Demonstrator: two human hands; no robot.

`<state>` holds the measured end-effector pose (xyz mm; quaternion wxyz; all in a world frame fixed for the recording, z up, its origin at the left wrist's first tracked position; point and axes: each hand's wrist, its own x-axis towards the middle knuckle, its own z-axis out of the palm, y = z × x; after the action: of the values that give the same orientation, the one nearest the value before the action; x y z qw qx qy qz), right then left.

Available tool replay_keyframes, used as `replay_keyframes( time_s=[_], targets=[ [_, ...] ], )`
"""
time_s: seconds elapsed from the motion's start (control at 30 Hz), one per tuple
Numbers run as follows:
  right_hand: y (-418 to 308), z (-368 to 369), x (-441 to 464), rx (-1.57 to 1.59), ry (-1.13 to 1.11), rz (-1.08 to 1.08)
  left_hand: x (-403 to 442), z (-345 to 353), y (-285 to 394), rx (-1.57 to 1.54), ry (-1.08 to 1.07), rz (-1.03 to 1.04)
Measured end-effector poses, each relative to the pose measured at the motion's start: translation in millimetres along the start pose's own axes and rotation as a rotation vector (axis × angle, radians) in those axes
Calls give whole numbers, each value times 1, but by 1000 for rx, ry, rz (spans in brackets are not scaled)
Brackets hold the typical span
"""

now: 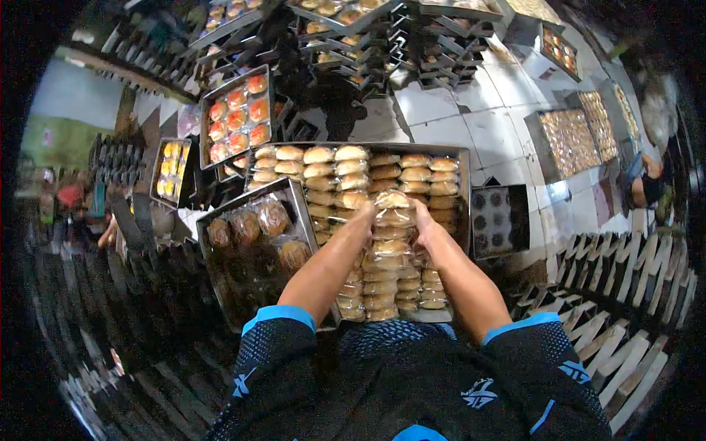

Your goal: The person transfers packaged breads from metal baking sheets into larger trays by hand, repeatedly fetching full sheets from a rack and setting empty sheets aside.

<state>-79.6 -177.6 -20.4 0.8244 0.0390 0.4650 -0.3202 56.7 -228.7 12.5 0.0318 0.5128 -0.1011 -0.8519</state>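
Observation:
Both my hands press in from the sides on a column of plastic-wrapped buns (392, 234) in the middle of the head view. My left hand (363, 220) is closed against its left side, and my right hand (421, 220) grips the right side; their fingers are partly hidden. Around and beneath them lie rows of more wrapped buns (318, 155), golden on top, packed in a large metal tray (466, 173). Whether the held column is lifted clear of the tray, I cannot tell.
At the left, a dark tray (254, 290) holds several wrapped spiral rolls. Behind it stand a tray of red-topped buns (237, 117) and one with yellow packs (173, 170). Trays of small pastries (570, 140) lie on the tiled floor (507, 92). Stacked trays (618, 294) rise at the right.

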Motion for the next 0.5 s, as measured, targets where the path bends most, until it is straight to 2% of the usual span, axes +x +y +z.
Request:
replay_keyframes(
  time_s=[0.03,0.07,0.1,0.13,0.2,0.23,0.3,0.33,0.4,0.47,0.5],
  targets=[
    [-1,5,4,21,78,11,-4,-1,0,144,19,46],
    [-2,10,8,39,158,25,-17,-3,-1,418,63,139],
    [-3,12,18,97,193,69,-28,-6,-10,826,170,259],
    [-3,11,25,79,198,87,-41,-7,-22,1199,329,359],
    [-2,10,33,-182,370,7,-57,4,-60,1522,642,547],
    [-2,9,36,-308,451,-39,-52,8,-72,1510,643,542],
    [-4,21,32,-568,607,-133,-30,8,-94,1610,911,1066],
    [-20,27,22,-660,769,-146,-19,-2,-99,1599,916,1061],
    [-29,12,33,-1019,658,-629,3,-18,-112,1538,714,973],
    [-42,-8,57,-1251,292,-644,15,-18,-124,1554,745,968],
    [-47,9,45,-1238,163,-520,13,-15,-129,1497,755,1018]
  ],
)
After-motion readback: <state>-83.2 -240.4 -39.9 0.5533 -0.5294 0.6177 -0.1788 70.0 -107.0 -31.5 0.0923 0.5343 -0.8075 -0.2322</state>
